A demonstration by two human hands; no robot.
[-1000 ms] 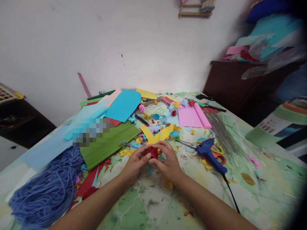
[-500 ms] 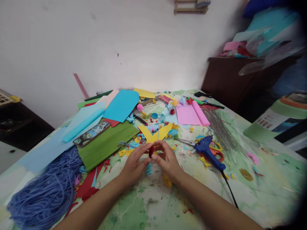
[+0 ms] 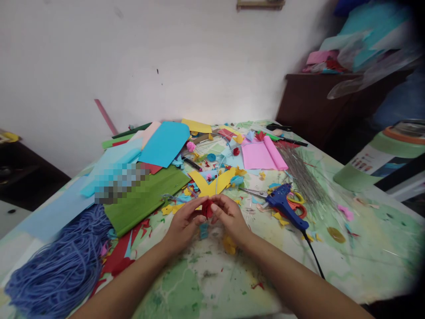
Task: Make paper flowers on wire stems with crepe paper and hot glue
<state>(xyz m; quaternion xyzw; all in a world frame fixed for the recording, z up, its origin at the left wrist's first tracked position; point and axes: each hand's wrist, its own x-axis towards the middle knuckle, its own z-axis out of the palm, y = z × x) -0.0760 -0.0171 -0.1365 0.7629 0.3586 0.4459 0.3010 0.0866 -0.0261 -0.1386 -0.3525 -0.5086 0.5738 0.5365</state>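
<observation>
Both my hands meet over the middle of the craft table [image 3: 206, 283]. My left hand [image 3: 183, 225] and my right hand [image 3: 229, 217] each pinch a small red paper piece [image 3: 207, 208] between fingertips, just above the tabletop. A thin wire rises from the red piece toward the yellow cut-out paper [image 3: 212, 184] lying right behind it. Small blue and yellow scraps lie under my hands.
A blue glue gun [image 3: 284, 206] with a black cord lies right of my hands beside scissors [image 3: 295, 204]. Pink paper [image 3: 260, 155], green paper [image 3: 146, 197], light blue sheets [image 3: 164, 144] and blue yarn [image 3: 59, 270] cover the left and back. A bundle of wires [image 3: 303, 177] lies at right.
My hands stayed together on the red piece, turning it slightly; my fingers shifted around it. The view drifted a little upward and leftward.
</observation>
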